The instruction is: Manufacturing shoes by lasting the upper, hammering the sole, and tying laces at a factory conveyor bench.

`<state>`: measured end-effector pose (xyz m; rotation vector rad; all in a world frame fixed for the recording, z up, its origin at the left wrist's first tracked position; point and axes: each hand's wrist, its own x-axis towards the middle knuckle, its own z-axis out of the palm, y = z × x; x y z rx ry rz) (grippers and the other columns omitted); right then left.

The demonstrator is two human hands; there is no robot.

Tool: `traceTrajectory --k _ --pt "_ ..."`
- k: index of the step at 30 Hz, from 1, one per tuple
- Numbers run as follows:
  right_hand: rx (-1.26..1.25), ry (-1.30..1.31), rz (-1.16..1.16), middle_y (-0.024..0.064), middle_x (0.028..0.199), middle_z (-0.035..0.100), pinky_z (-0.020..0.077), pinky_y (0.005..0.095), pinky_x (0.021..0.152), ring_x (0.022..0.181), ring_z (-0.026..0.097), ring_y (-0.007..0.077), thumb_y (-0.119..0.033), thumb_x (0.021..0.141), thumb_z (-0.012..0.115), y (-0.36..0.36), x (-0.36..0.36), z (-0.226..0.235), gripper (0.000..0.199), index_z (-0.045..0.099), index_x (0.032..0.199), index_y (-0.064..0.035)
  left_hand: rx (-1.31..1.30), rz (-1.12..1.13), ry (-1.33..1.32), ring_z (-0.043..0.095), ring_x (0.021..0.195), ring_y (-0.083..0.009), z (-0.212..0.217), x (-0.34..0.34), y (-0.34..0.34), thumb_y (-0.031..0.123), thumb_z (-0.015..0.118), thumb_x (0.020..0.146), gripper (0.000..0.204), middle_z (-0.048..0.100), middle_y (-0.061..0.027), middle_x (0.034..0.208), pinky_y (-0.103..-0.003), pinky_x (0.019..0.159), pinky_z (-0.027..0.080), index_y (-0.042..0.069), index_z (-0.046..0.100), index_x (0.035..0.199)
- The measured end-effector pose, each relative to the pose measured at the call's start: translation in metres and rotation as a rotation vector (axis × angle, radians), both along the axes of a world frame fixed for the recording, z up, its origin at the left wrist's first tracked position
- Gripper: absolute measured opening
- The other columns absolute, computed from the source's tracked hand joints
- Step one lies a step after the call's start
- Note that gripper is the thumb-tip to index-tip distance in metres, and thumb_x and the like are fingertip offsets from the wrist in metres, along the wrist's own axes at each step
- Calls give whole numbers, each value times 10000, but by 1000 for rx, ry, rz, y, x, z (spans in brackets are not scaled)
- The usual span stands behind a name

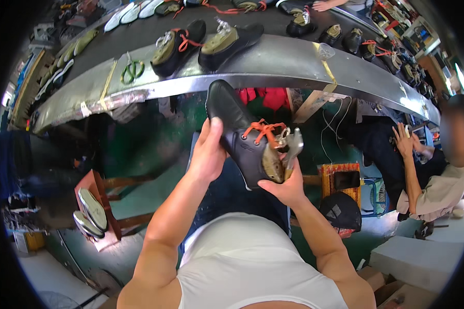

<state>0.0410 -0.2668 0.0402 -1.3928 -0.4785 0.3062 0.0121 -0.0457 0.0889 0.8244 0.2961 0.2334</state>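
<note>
A black leather shoe with orange laces is held in front of me, its toe pointing up and left. An olive shoe last fills its opening. My left hand grips the side of the shoe near the toe, thumb on the upper. At the heel end, my right hand is closed, its thumb against the heel. A silver metal tool with a curved end rises from that same hand beside the last. Its lower part is hidden by my fingers, so its kind is unclear.
Ahead runs a metal-edged conveyor bench carrying shoes on lasts and green-handled scissors. To the left, a wooden stand holds pale insoles or soles. At right sit a co-worker and a stool with a black cap.
</note>
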Motion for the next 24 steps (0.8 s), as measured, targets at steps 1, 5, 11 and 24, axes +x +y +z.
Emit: traceTrajectory --k 1,5,11,24 --pt "-247 -166 -29 116 1254 557 460 330 977 1131 570 167 -131 690 897 -8 -5 -13 774 440 1297 16 19 90 17 584 1156 -185 -7 4 -8 397 501 1032 481 585 -70 1292 -393 965 492 72 450 1383" --pt "-337 -307 -14 140 1275 553 474 348 965 1135 590 218 -123 686 890 -2 -27 -14 766 458 1300 25 -132 47 -68 635 1040 -185 -40 11 -1 261 622 983 355 649 -65 1169 -387 934 514 70 517 1263" --pt "-414 -374 -68 129 1165 586 497 341 902 1045 600 193 -227 639 946 -7 -29 -32 849 411 1253 12 -181 -85 -137 631 1085 -216 -51 3 5 213 637 966 355 644 -78 1192 -405 961 509 82 521 1275" --pt "-75 625 143 55 998 628 494 264 751 884 614 125 -398 845 726 -73 54 9 502 551 1150 -40 1368 -1010 -6 646 1099 -324 28 -13 39 105 869 620 881 665 -173 1179 -347 984 481 13 478 1404"
